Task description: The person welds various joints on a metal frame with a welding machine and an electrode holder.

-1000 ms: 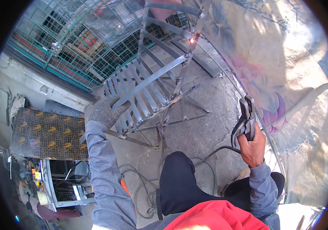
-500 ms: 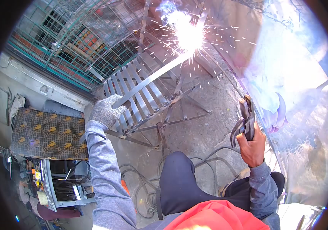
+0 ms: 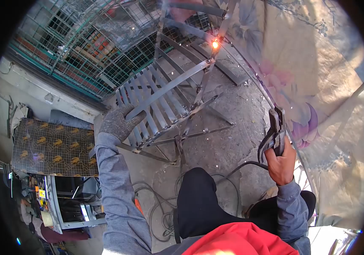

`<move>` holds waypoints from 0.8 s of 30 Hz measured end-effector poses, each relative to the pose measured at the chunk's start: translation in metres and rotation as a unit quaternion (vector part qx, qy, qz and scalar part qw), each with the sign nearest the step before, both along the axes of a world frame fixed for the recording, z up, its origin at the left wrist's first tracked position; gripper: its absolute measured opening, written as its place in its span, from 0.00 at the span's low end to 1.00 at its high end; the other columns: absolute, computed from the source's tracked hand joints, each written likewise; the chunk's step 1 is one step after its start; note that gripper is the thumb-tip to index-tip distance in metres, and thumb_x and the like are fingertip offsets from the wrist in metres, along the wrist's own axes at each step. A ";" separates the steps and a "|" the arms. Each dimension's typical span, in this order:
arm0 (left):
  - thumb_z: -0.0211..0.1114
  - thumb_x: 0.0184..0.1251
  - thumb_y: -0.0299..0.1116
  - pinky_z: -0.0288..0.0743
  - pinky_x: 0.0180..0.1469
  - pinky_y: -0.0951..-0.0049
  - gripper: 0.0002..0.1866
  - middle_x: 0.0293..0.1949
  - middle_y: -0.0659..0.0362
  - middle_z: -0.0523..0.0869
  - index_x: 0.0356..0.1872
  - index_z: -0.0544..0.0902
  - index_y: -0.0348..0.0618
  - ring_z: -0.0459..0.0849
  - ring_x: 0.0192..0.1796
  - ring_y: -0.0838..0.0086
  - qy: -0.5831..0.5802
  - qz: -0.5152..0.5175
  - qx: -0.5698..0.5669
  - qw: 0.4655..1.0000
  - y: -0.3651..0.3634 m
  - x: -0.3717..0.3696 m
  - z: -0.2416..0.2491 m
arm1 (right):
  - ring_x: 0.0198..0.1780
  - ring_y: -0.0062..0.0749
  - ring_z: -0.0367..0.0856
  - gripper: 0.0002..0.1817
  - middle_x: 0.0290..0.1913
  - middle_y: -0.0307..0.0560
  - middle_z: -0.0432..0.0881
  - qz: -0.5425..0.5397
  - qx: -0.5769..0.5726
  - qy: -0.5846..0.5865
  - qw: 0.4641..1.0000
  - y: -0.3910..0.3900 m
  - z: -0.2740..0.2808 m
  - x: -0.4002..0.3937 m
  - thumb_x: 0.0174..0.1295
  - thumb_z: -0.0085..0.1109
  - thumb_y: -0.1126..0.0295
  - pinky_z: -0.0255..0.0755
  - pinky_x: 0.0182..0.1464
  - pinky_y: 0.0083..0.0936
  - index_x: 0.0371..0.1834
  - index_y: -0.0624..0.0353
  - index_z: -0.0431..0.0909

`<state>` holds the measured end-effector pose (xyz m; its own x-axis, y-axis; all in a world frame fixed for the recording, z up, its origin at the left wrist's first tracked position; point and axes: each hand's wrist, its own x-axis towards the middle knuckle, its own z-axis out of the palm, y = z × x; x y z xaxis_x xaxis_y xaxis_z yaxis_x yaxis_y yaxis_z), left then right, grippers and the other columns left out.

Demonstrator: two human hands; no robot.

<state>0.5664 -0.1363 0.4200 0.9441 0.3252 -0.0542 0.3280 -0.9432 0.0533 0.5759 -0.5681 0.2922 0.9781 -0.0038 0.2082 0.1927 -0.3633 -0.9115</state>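
My left hand (image 3: 120,122), in a grey knitted glove, is closed around the near end of a flat metal bar (image 3: 169,87). The bar's far end meets the metal frame (image 3: 203,85) near the top. Just beyond that joint a small spot of hot weld (image 3: 215,43) glows orange. My right hand (image 3: 281,163), bare, is wrapped around a welding electrode holder (image 3: 278,129). From its jaws a thin welding rod (image 3: 252,78) reaches up and left, its tip near the frame, just right of the glow. Parallel metal slats (image 3: 155,123) of the frame lie under the bar.
A floral cloth (image 3: 335,106) hangs along the right. Cables (image 3: 165,212) coil on the concrete floor by my knee (image 3: 196,191). Green wire mesh (image 3: 75,55) stands upper left. A patterned board (image 3: 54,146) lies at left, above a metal frame (image 3: 56,204) holding assorted items.
The bright arc and most of the sparks are gone, leaving a small orange glow. The rod's tip has come away from the joint. My left hand keeps its place on the bar.
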 end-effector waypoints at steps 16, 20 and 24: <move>0.65 0.66 0.65 0.79 0.57 0.53 0.30 0.47 0.48 0.90 0.52 0.89 0.50 0.87 0.52 0.52 0.005 -0.014 0.006 1.000 0.005 0.001 -0.003 | 0.22 0.35 0.75 0.12 0.22 0.54 0.76 -0.006 -0.019 0.018 1.000 0.002 0.000 0.002 0.55 0.65 0.71 0.72 0.31 0.31 0.40 0.64 0.75; 0.66 0.66 0.65 0.80 0.57 0.54 0.29 0.46 0.48 0.90 0.52 0.89 0.51 0.88 0.51 0.52 -0.003 -0.016 -0.001 1.000 0.004 0.000 -0.003 | 0.22 0.35 0.76 0.12 0.22 0.54 0.77 -0.004 -0.015 0.018 1.000 0.003 0.002 0.002 0.55 0.65 0.71 0.72 0.32 0.31 0.40 0.64 0.75; 0.67 0.67 0.63 0.80 0.56 0.54 0.28 0.46 0.48 0.90 0.52 0.89 0.51 0.88 0.50 0.52 -0.005 -0.016 -0.004 1.000 0.004 0.000 -0.002 | 0.22 0.35 0.76 0.13 0.22 0.54 0.77 -0.004 -0.012 0.017 1.000 0.002 0.000 0.002 0.55 0.65 0.71 0.73 0.32 0.31 0.40 0.64 0.75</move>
<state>0.5665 -0.1327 0.4180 0.9546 0.2942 -0.0475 0.2969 -0.9527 0.0647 0.5781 -0.5657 0.2922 0.9847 -0.0067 0.1742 0.1582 -0.3861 -0.9088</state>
